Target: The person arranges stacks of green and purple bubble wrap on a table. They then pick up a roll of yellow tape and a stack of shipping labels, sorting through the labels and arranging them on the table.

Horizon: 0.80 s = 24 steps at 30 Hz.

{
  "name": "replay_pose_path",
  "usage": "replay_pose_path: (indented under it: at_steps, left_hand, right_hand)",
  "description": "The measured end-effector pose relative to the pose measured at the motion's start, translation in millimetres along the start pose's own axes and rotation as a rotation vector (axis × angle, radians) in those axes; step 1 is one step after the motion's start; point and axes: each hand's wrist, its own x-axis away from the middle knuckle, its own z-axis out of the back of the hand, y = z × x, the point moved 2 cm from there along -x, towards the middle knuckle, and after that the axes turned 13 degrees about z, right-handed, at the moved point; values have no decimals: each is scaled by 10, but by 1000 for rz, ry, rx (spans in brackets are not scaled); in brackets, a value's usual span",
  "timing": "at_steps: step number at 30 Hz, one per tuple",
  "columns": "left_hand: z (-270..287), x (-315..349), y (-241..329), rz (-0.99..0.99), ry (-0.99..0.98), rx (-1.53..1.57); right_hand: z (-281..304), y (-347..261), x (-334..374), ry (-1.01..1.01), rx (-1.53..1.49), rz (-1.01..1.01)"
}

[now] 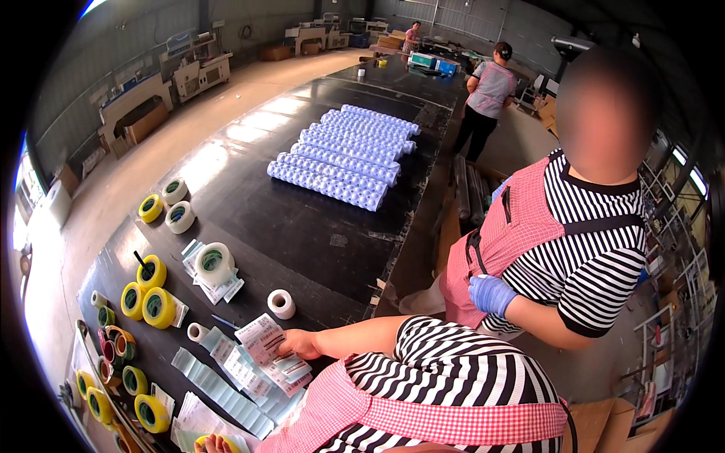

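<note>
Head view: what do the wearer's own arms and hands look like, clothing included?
Both hands are bare, without gloves. The right hand comes out of a short black-and-white striped sleeve, crossed by a band of a pink-and-white checked apron; the forearm is uncovered. Of the left hand only fingertips show at the lower edge.

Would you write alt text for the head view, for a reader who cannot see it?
A person's hand touches label sheets on a black table, beside yellow tape rolls; white-blue rolls lie farther away.
</note>
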Motion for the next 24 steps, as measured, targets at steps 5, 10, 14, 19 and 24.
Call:
replay_pose_path:
  at_steps: [5, 10, 14, 19, 24]
  left_hand:
    - [128, -61, -20, -32, 2, 68]
    - [-31, 27, -38, -115, -7, -105]
    - [311, -311, 32, -49, -51, 13]
    - [48, -83, -39, -104, -16, 11]
    - [-372, 323, -109, -287, 129, -64]
  right_hand:
    - [-57, -22, -33, -31, -9, 6]
    - [0, -8, -12, -30, 0, 23]
    - [-30, 14, -34, -18, -4, 24]
    - [52, 33, 27, 5, -6, 27]
    - [14, -33, 47, 8, 16, 4]
